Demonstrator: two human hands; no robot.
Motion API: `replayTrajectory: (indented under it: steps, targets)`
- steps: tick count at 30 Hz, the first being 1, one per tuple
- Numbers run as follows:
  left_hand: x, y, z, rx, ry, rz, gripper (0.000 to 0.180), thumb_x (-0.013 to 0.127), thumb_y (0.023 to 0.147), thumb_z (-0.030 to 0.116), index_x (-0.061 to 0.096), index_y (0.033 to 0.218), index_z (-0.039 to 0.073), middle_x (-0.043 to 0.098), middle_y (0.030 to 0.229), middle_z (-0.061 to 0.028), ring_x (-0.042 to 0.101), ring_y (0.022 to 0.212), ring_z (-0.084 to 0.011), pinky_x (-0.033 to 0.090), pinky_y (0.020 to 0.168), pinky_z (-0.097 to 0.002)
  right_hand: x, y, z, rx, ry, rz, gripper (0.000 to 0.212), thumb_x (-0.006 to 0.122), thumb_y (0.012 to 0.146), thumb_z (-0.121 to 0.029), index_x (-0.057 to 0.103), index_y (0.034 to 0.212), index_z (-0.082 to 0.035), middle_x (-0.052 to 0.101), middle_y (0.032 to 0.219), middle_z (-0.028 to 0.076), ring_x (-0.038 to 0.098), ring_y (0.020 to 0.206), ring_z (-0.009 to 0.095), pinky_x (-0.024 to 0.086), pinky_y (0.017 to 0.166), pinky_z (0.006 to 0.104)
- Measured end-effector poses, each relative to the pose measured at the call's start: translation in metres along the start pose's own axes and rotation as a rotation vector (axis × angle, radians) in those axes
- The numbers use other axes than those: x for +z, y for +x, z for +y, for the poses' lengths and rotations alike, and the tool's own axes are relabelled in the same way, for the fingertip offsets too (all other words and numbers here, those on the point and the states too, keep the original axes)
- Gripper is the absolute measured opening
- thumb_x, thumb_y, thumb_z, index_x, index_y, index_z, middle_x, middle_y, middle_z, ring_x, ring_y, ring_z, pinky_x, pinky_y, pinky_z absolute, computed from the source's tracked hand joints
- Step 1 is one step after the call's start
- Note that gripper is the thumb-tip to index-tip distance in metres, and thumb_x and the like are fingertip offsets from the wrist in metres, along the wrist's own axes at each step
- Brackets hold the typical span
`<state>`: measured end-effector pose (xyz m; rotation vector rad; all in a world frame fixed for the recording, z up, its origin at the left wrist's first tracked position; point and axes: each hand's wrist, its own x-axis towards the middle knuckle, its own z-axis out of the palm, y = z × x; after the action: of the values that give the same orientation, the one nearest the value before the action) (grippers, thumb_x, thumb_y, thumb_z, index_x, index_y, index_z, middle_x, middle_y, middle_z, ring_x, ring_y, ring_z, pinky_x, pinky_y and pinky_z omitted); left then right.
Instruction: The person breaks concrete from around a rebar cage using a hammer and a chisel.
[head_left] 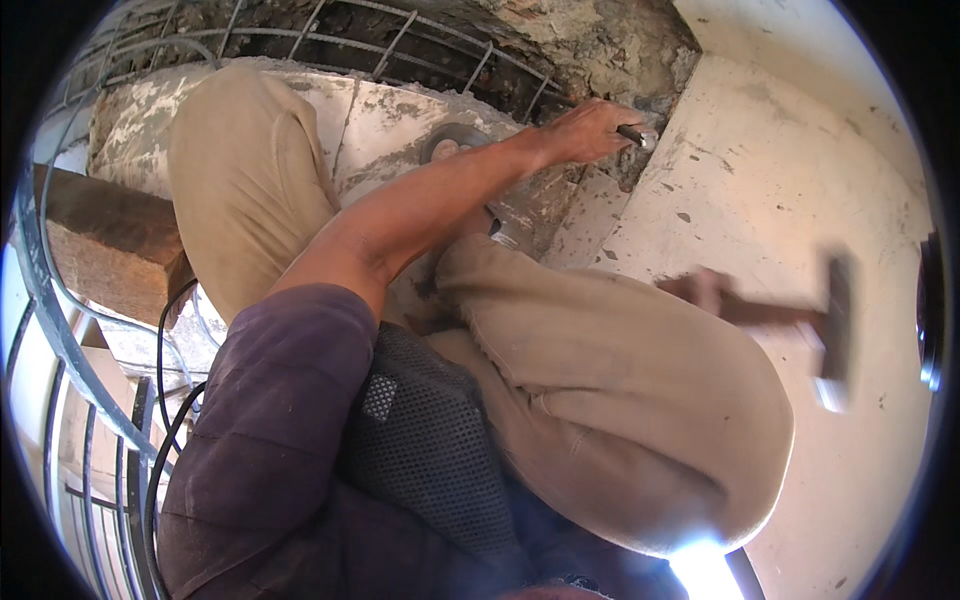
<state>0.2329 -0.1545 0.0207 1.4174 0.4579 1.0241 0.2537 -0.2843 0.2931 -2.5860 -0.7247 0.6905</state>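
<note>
Here, your left hand (594,131) wraps the chisel (636,135), exposed end pointing right, beside broken concrete (628,50), while your right hand (709,291) grips the blurred hammer (838,312) well apart, lower right in view.

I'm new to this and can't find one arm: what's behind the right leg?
Past the right leg, the right hand shows partly, blurred, gripping a hammer, with a pale surface beyond. Most of the right forearm is hidden, as is whatever lies under the leg.
</note>
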Motion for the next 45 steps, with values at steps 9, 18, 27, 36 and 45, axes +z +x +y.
replayTrajectory:
  steps: [9, 18, 27, 36, 45]
  targets:
    - [-0.003, 0.0, 0.009, -0.188, 0.008, -0.16, 0.024, 0.061, 0.094, 0.016, 0.067, 0.113, 0.004, 0.068, 0.097, -0.0195, 0.067, 0.095, -0.036, 0.05, 0.085, -0.0446, 0.002, -0.021, -0.019, 0.119, -0.166, 0.073, 0.029, 0.084, 0.077, -0.019, 0.067, 0.095, -0.004, 0.065, 0.074, 0.006, 0.065, 0.065, 0.018, 0.052, 0.06, 0.0355]
    - [0.001, 0.005, 0.014, -0.233, -0.02, -0.155, 0.026, 0.061, 0.093, 0.014, 0.066, 0.116, 0.004, 0.068, 0.101, -0.0222, 0.068, 0.096, -0.0354, 0.05, 0.087, -0.0449, 0.044, 0.008, 0.034, 0.088, -0.452, 0.152, 0.027, 0.081, 0.08, -0.025, 0.067, 0.087, -0.003, 0.065, 0.069, 0.007, 0.063, 0.06, 0.017, 0.05, 0.056, 0.0357]
    - [-0.018, 0.004, -0.002, -0.285, 0.046, -0.131, 0.026, 0.061, 0.093, 0.015, 0.066, 0.118, 0.009, 0.07, 0.102, -0.0186, 0.069, 0.095, -0.0311, 0.05, 0.082, -0.0459, -0.026, -0.009, -0.023, -0.263, 0.49, -0.114, 0.032, 0.078, 0.081, -0.026, 0.063, 0.097, -0.003, 0.062, 0.067, 0.007, 0.061, 0.059, 0.017, 0.05, 0.053, 0.0326]
    - [0.01, -0.002, -0.007, -0.181, 0.003, -0.112, 0.028, 0.062, 0.09, 0.012, 0.065, 0.117, 0.007, 0.068, 0.108, -0.0222, 0.066, 0.102, -0.0391, 0.051, 0.088, -0.0438, 0.036, -0.003, 0.023, 0.176, -0.29, -0.049, 0.031, 0.079, 0.077, -0.02, 0.068, 0.1, -0.002, 0.066, 0.076, 0.006, 0.065, 0.067, 0.019, 0.051, 0.063, 0.0371]
    - [-0.011, 0.014, 0.004, -0.296, -0.016, -0.246, 0.03, 0.062, 0.091, 0.015, 0.063, 0.12, 0.005, 0.069, 0.11, -0.0212, 0.067, 0.107, -0.0373, 0.051, 0.09, -0.0479, -0.025, -0.002, 0.001, -0.158, 0.184, -0.14, 0.022, 0.065, 0.09, -0.031, 0.06, 0.092, -0.009, 0.056, 0.072, 0.002, 0.057, 0.068, 0.018, 0.05, 0.066, 0.0384]
